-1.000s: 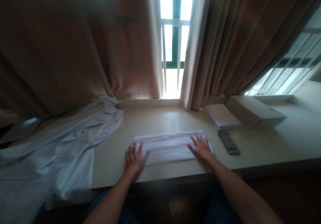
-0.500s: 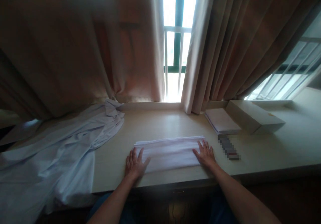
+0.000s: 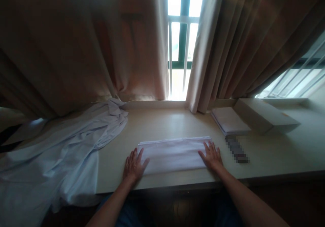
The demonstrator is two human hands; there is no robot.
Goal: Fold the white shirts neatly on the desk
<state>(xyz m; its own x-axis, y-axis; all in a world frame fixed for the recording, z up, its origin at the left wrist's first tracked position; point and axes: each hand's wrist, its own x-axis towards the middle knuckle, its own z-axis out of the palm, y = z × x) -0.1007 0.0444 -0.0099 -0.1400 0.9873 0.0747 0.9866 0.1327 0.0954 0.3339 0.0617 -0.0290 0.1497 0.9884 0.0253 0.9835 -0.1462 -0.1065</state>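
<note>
A white cloth (image 3: 174,155), folded into a long flat strip, lies on the pale desk in front of me. My left hand (image 3: 134,163) rests at its left end, fingers spread, with the thumb over the cloth's edge. At the opposite end my right hand (image 3: 211,156) lies flat with its fingers apart, the thumb and fingertips on the cloth. Neither hand grips anything. The fold edges show along the far side of the strip.
Loose white fabric (image 3: 73,145) is heaped on the left and hangs over the front edge. At right sit a folded white stack (image 3: 230,120), a box (image 3: 269,117) and a blurred-out dark object (image 3: 236,149). Curtains (image 3: 142,50) hang behind the desk (image 3: 165,122).
My left hand has slid slightly outward to the left, so less of it covers the cloth. My right hand stays at the right end. The whole view has shifted a little.
</note>
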